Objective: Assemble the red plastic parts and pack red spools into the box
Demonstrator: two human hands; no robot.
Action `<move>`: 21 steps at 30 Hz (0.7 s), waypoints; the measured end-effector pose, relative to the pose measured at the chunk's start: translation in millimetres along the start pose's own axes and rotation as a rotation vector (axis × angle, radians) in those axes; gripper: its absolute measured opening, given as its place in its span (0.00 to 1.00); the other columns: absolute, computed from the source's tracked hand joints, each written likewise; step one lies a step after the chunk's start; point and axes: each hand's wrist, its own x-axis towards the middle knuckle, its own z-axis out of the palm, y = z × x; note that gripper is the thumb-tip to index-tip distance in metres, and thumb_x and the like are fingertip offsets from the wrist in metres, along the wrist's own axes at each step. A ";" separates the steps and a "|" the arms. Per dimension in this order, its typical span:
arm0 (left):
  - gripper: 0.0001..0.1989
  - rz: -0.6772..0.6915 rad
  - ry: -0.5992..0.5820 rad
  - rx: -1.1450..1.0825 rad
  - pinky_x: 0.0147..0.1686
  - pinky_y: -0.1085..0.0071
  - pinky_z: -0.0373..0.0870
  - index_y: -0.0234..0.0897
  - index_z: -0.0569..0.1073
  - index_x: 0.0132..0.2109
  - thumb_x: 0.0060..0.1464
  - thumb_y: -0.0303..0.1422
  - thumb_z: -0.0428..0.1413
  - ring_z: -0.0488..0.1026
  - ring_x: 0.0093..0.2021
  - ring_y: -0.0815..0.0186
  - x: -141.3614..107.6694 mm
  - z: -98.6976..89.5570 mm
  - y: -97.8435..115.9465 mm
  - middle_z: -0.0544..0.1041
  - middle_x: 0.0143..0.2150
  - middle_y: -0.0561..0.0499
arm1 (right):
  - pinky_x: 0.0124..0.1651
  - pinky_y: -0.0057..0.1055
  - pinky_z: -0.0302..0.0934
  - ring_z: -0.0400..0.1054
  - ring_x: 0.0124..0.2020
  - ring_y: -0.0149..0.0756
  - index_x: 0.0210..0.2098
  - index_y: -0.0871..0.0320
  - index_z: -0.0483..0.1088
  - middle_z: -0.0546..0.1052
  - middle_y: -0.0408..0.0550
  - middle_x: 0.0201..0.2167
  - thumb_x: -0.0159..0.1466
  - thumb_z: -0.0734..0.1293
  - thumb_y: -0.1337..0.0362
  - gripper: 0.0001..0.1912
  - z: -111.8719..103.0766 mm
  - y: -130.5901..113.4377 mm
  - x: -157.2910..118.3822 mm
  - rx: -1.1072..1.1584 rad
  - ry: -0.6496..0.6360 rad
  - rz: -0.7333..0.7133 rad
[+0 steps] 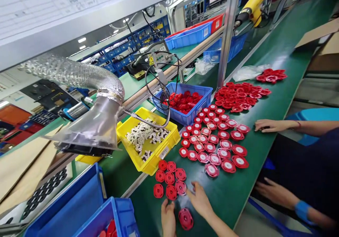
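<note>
On the green bench, a group of round red plastic parts (169, 178) lies flat in front of me. My left hand (168, 216) is at the near edge of this group, fingers stretched out by the nearest red part (171, 192). My right hand (200, 199) reaches in from the right, fingers apart, its tips at the edge of another red part (181, 187). Neither hand visibly grips anything. Between my wrists lies a single red part (185, 219). Farther right, several rows of red parts with white discs in their centres (210, 147) cover the bench.
A yellow bin (165, 148) holds small white-and-black pieces; behind it a blue bin (182, 117) holds red parts. A clear fume hood (92, 124) hangs at left above blue crates (120, 212). At right, another person's hands (272, 125) show, one at the bench edge.
</note>
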 end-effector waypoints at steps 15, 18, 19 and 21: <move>0.19 -0.060 0.192 0.031 0.48 0.62 0.73 0.42 0.65 0.52 0.55 0.40 0.54 0.64 0.63 0.51 -22.2 8.1 -6.5 0.61 0.65 0.42 | 0.51 0.29 0.62 0.71 0.44 0.38 0.42 0.59 0.72 0.74 0.52 0.42 0.57 0.63 0.70 0.14 -3.3 7.2 -20.9 -0.028 -0.060 -0.140; 0.26 -0.052 0.247 0.005 0.47 0.54 0.74 0.50 0.59 0.57 0.53 0.46 0.55 0.59 0.66 0.48 -11.3 0.1 21.5 0.51 0.69 0.44 | 0.50 0.30 0.64 0.71 0.43 0.38 0.46 0.60 0.70 0.72 0.53 0.45 0.56 0.64 0.69 0.17 -5.3 0.5 -21.5 -0.066 -0.033 -0.145; 0.28 -0.053 0.238 -0.007 0.47 0.52 0.74 0.52 0.57 0.58 0.52 0.47 0.56 0.58 0.66 0.46 -8.3 -0.5 29.8 0.49 0.70 0.45 | 0.50 0.32 0.64 0.71 0.43 0.39 0.47 0.60 0.69 0.72 0.55 0.45 0.56 0.65 0.68 0.19 -7.2 -2.7 -23.1 -0.089 -0.022 -0.151; 0.32 -0.060 0.198 -0.035 0.45 0.49 0.74 0.55 0.54 0.60 0.51 0.48 0.57 0.56 0.66 0.44 -3.9 1.5 42.3 0.46 0.70 0.44 | 0.52 0.37 0.63 0.69 0.48 0.45 0.52 0.62 0.67 0.70 0.58 0.48 0.56 0.65 0.66 0.23 -14.3 -11.9 -24.8 -0.145 0.005 -0.193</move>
